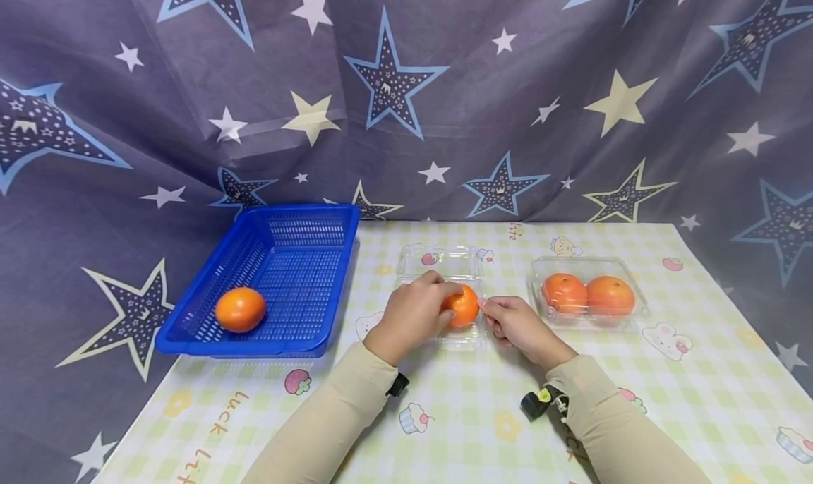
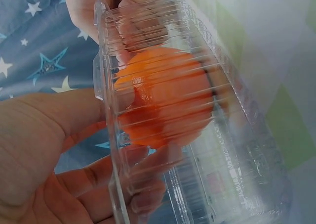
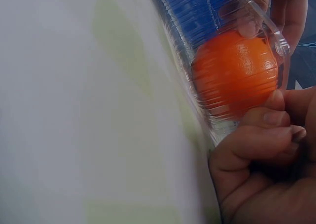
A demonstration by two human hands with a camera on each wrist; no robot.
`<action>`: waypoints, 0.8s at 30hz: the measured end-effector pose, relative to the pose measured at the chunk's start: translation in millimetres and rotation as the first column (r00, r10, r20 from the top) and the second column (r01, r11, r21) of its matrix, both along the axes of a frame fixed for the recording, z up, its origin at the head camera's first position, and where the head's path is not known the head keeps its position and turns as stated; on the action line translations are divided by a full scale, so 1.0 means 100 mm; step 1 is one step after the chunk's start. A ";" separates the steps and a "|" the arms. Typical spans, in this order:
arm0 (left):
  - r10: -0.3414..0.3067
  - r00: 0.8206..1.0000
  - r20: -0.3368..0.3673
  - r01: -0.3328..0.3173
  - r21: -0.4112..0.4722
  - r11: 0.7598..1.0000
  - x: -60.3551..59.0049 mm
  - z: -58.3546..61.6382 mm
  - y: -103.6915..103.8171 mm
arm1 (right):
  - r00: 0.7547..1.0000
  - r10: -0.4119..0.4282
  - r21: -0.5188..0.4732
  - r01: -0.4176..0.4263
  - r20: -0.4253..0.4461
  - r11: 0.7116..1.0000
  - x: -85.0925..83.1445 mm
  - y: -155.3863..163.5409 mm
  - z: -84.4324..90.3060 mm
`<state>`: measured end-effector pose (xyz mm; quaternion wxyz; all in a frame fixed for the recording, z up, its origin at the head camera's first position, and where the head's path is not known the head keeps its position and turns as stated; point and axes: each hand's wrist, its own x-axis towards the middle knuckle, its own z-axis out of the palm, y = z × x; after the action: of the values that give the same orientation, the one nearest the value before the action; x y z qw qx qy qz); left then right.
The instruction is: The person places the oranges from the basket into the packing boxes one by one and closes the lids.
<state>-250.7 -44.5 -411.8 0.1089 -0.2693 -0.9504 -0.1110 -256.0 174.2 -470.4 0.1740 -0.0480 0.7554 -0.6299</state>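
An open clear plastic clamshell box [image 1: 444, 262] lies mid-table with one orange [image 1: 464, 305] in its near half. My left hand [image 1: 444, 302] curls round that orange from the left; in the left wrist view the orange [image 2: 163, 95] shows through the ribbed plastic [image 2: 237, 150] with my fingers behind it. My right hand [image 1: 492, 307] pinches the box's right rim. In the right wrist view its fingertips [image 3: 269, 120] press on the rim beside the orange [image 3: 232, 73].
A blue plastic basket [image 1: 317, 219] at the left holds one orange [image 1: 240, 309]. A second clear box [image 1: 635, 297], lid down, with two oranges [image 1: 587, 293] sits at the right. A star-print cloth hangs behind the checked tablecloth [image 1: 470, 413].
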 end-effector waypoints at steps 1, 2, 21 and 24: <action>-0.002 1.000 -0.001 0.002 0.000 1.000 0.00 0.00 0.00 | 1.000 0.002 -0.002 -0.002 -0.002 1.000 0.00 0.00 0.00; -0.003 1.000 -0.003 0.003 0.000 1.000 0.00 0.00 0.00 | 1.000 0.003 -0.005 -0.003 -0.004 1.000 0.00 0.00 -0.01; -0.020 1.000 -0.020 0.020 -0.001 1.000 0.00 0.02 -0.04 | 1.000 -0.004 -0.047 0.004 0.001 0.999 -0.01 -0.01 0.00; -0.027 0.999 -0.025 0.027 0.003 1.000 0.00 0.03 -0.05 | 1.000 -0.004 -0.058 0.005 0.007 0.998 -0.01 -0.01 0.00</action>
<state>-250.6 -49.0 -409.0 0.1198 -0.2834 -0.9451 -0.1105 -256.8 173.4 -470.6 0.1735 -0.0493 0.7364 -0.6521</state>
